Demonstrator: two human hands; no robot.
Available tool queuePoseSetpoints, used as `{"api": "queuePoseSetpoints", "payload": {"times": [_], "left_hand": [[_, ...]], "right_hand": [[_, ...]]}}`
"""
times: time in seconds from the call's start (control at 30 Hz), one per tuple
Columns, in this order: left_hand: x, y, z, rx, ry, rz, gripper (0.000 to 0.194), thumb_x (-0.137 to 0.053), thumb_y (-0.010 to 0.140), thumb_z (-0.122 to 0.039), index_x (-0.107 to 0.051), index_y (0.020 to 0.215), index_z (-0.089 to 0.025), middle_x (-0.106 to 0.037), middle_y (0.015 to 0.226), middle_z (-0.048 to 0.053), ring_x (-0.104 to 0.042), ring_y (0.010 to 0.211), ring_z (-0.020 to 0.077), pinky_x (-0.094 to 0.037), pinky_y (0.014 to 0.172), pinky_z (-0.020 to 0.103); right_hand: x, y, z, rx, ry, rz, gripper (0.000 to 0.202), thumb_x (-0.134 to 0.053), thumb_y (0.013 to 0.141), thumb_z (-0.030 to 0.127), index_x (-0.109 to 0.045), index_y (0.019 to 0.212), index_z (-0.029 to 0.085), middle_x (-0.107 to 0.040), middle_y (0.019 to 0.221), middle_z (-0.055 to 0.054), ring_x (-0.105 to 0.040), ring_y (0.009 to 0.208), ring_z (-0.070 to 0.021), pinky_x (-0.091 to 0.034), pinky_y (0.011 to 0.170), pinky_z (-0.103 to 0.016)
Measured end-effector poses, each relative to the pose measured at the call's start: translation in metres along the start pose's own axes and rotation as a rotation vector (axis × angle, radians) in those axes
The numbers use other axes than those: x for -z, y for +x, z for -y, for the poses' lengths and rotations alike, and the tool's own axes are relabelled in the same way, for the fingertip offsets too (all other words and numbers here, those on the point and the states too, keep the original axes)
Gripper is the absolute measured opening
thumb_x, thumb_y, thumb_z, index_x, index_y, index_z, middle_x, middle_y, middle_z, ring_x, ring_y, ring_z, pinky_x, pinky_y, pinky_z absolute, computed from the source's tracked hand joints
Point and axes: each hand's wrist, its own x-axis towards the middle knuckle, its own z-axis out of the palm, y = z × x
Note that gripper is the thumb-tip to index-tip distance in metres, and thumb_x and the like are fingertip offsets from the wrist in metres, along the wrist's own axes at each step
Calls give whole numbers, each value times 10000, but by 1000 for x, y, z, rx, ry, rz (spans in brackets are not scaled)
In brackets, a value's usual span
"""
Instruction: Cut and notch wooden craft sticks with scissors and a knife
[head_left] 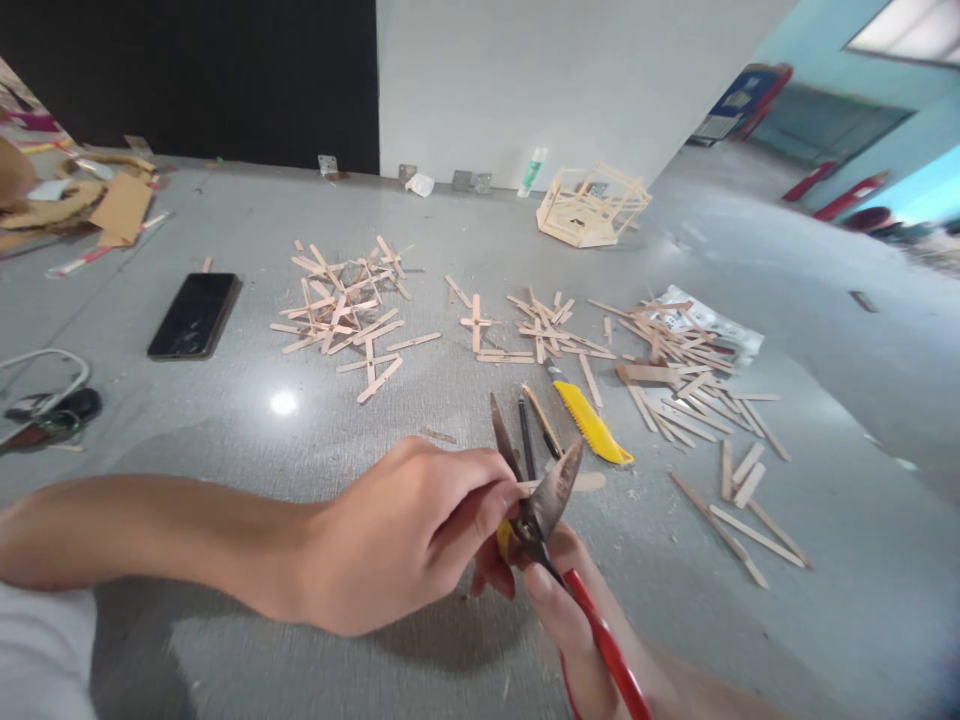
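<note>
My left hand [420,530] pinches one end of a flat wooden craft stick [589,482] between thumb and fingers. The stick passes between the parted blades of a pair of red-handled snips [556,485], and its rounded end shows past the blades on the right. My right hand [566,610] is wrapped round the snips' handles, low in the view. Just beyond the blades lie a dark pencil [527,440], a thin brown-and-black pen-like tool [541,418] and a yellow utility knife [591,420].
Piles of craft sticks [337,305] lie left, middle and right [675,345]. A wooden stick frame [592,210] stands at the back near a glue tube [532,172]. A phone [195,316], a cable [56,365] and cardboard [124,208] are at left.
</note>
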Motion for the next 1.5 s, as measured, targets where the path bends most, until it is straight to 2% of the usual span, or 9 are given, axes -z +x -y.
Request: {"api": "queuePoseSetpoints", "payload": {"times": [0.07,0.23,0.43,0.67,0.9,1.1,1.27,1.37,1.5], "left_hand": [[0,0,0,-9,2,-2,283,-431,1044,-101,-510,778,-158,-637,637,-40,-584,542,20,-360,507,89],[-1,-1,0,-25,2,-15,283,-429,1043,-93,-491,775,-160,-638,629,-43,-595,551,18,-356,510,82],[-3,-2,1,-22,-4,-13,283,-421,1043,-103,-491,776,-165,-643,638,-38,-596,543,29,-379,509,97],[-2,-3,2,-7,4,-15,279,-405,1043,-132,-515,790,-173,-631,634,-33,-589,527,54,-392,499,138],[-3,-2,2,-13,-2,-18,302,-397,1043,-119,-485,763,-185,-633,634,-35,-599,543,60,-391,512,145],[-4,-1,1,-12,-15,-23,313,-378,1042,-117,-467,750,-189,-625,643,-30,-603,561,68,-416,536,160],[-3,-2,0,-21,-28,-22,307,-392,1036,-110,-464,747,-189,-607,624,-40,-591,553,61,-404,525,154],[-3,-3,-1,-23,11,-28,292,-395,1030,-110,-479,760,-185,-604,622,-39,-578,550,63,-394,520,157],[-2,-3,-1,-20,-8,-23,287,-398,1028,-108,-470,762,-188,-592,606,-47,-565,531,59,-394,511,154]], "right_hand": [[0,2,2,-15,0,13,425,-377,1058,527,-573,849,213,-531,747,-24,-524,664,-181,-461,619,-328],[0,-2,-1,-28,-23,3,461,-350,1064,548,-585,853,212,-563,782,-41,-550,754,-201,-476,699,-346],[-1,-8,-14,-54,-9,-4,417,-371,1063,531,-608,960,204,-610,902,-68,-565,800,-200,-489,752,-363],[-4,-1,-4,-47,16,-7,455,-361,1057,558,-560,853,204,-580,792,-49,-538,728,-192,-457,657,-335],[-4,-4,-8,-45,-40,-19,436,-362,1064,534,-581,884,202,-609,812,-54,-557,750,-193,-472,709,-347],[-7,4,3,-68,36,-37,507,-341,1042,614,-514,776,218,-504,647,3,-453,580,-153,-382,570,-309],[-10,7,7,-96,93,-11,520,-360,1021,653,-481,754,223,-446,606,22,-387,528,-135,-330,507,-295],[-9,4,3,-93,91,-29,511,-365,1022,646,-495,768,222,-440,614,22,-391,532,-137,-347,494,-289],[-8,-5,-9,-72,33,-86,407,-423,1036,566,-528,859,215,-528,732,-15,-481,596,-150,-466,541,-296]]}}
